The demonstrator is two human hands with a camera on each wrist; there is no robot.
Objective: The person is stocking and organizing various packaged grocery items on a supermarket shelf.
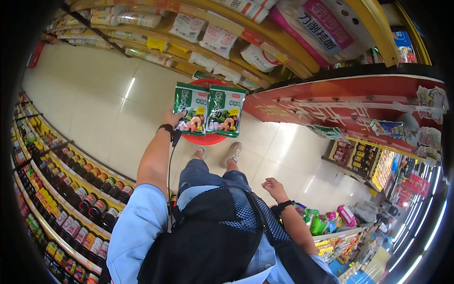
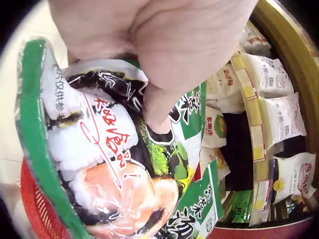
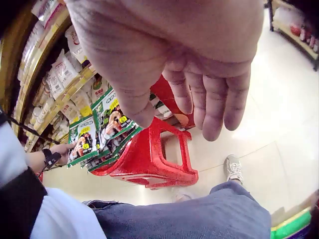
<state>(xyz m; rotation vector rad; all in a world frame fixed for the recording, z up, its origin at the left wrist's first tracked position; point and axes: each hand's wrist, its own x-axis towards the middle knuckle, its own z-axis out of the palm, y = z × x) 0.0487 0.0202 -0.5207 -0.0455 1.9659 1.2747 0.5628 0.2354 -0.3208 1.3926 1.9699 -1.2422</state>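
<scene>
My left hand [image 1: 174,118] [image 2: 189,45] pinches the edge of a green-and-white food packet [image 1: 193,106] [image 2: 114,154], its thumb on the printed front. A matching packet [image 1: 226,111] lies beside it to the right, over a red stool [image 1: 205,139] [image 3: 149,157]. In the right wrist view, several such packets [image 3: 112,117] are piled on the stool's top. My right hand [image 1: 275,190] [image 3: 199,64] hangs away from them, fingers loosely extended, with nothing held.
Shelves of white bags [image 1: 218,40] run behind the stool. Rows of bottles [image 1: 90,203] line the left side. A red panel [image 1: 340,102] stands to the right, with a rack of jars [image 1: 354,156] beyond it. My shoes [image 1: 232,152] are just below the stool.
</scene>
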